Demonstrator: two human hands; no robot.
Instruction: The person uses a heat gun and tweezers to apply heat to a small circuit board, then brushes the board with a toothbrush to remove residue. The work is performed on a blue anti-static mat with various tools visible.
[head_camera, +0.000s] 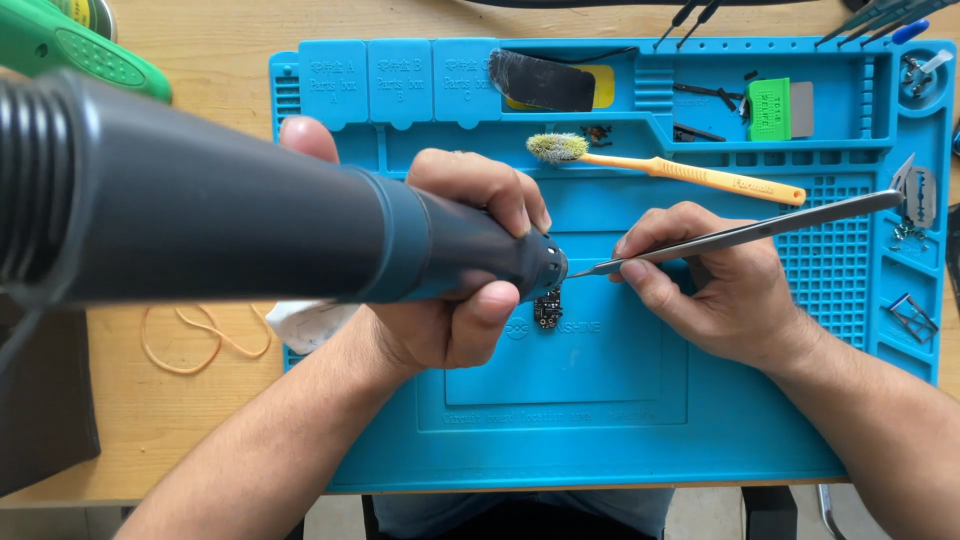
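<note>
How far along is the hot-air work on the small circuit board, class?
Done: the board lies on the blue mat. In hand: the left hand aims the hot-air tool at it, and the right hand holds tweezers beside the nozzle. Left: no part is lifted yet.

a wooden table (200, 420) with a big blue mat (600, 420), an orange rubber band (185, 340) and a green tool (70, 45) on it
</note>
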